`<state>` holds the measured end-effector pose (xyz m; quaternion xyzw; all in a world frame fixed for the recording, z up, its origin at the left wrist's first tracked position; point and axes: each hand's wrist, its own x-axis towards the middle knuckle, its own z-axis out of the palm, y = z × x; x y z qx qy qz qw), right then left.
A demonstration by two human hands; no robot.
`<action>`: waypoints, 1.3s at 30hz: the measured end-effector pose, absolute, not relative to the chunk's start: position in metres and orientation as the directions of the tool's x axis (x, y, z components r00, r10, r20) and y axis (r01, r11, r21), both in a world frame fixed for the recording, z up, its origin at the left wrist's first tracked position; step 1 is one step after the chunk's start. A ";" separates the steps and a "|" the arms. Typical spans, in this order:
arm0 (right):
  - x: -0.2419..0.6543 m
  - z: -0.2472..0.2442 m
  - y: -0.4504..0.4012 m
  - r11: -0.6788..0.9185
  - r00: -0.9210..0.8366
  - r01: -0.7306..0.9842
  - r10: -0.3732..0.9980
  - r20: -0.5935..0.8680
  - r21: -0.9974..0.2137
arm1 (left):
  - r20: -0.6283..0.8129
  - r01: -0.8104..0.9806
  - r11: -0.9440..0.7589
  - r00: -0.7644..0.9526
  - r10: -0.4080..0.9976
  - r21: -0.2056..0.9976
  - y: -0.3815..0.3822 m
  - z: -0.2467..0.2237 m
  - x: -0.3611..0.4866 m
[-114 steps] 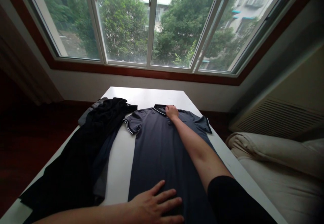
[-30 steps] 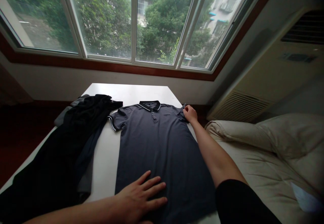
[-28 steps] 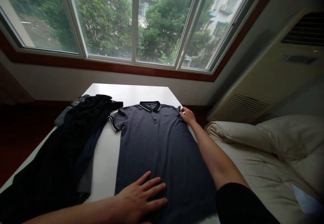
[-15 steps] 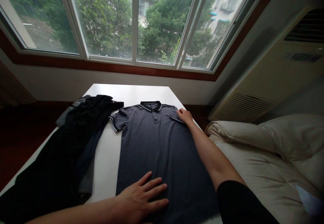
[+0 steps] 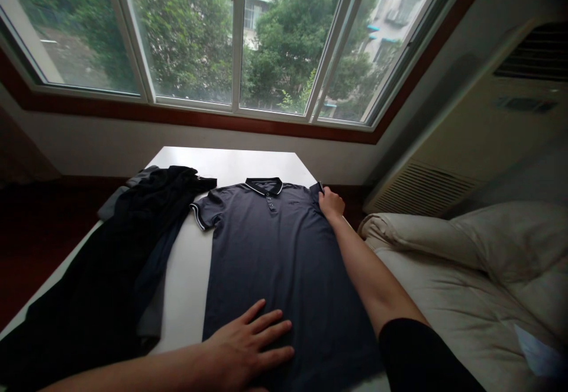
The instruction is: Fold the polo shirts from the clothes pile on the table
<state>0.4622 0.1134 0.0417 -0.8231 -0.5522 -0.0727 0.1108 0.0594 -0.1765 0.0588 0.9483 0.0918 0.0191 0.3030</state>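
Observation:
A dark grey polo shirt (image 5: pixel 275 250) lies front up on the white table (image 5: pixel 231 158), its black, white-edged collar toward the window. My left hand (image 5: pixel 248 344) rests flat on the lower part of the shirt with its fingers spread. At the right shoulder side, my right hand (image 5: pixel 331 203) is closed on the shirt's sleeve (image 5: pixel 316 190), whose white-striped cuff shows past the fingers. The other sleeve (image 5: pixel 206 210) lies spread out on the table.
Dark clothes (image 5: pixel 97 262) are heaped along the table's left side. A beige padded sofa (image 5: pixel 444 274) stands close on the right, with a vented cream unit (image 5: pixel 479 120) behind it. Beyond the table's far edge is a wall with a window (image 5: pixel 199 37).
My right hand has moved slightly outward to the right with the sleeve, which was folded inward over the shirt and now extends outward. My left hand has stayed in place.

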 end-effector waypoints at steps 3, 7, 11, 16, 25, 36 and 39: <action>0.467 0.052 0.117 -0.379 0.402 0.915 0.873 0.274 -0.134 | -0.022 0.171 -0.797 0.981 0.194 0.579 -0.177 0.058 0.060; 0.465 0.055 0.123 -0.396 0.443 0.895 0.847 0.293 -0.207 | -0.012 0.171 -0.823 0.981 0.196 0.542 -0.179 0.056 0.060; 0.471 0.052 0.127 -0.369 0.448 0.888 0.831 0.330 -0.276 | 0.000 0.173 -0.848 0.980 0.200 0.502 -0.179 0.055 0.060; 0.497 0.053 0.138 -0.372 0.495 0.833 0.832 0.251 -0.410 | -0.007 0.170 -0.823 0.980 0.198 0.542 -0.179 0.054 0.060; 0.522 0.027 0.135 -0.402 0.457 0.837 0.887 0.071 -0.372 | -0.013 0.174 -0.811 0.979 0.201 0.558 -0.179 0.056 0.061; 0.533 0.014 0.111 -0.470 0.518 0.850 0.828 0.217 -0.238 | -0.028 0.164 -0.813 0.983 0.180 0.558 -0.179 0.060 0.061; 0.526 0.013 0.119 -0.352 0.387 0.921 0.864 0.321 -0.164 | -0.013 0.192 -0.814 0.975 0.221 0.548 -0.168 0.059 0.061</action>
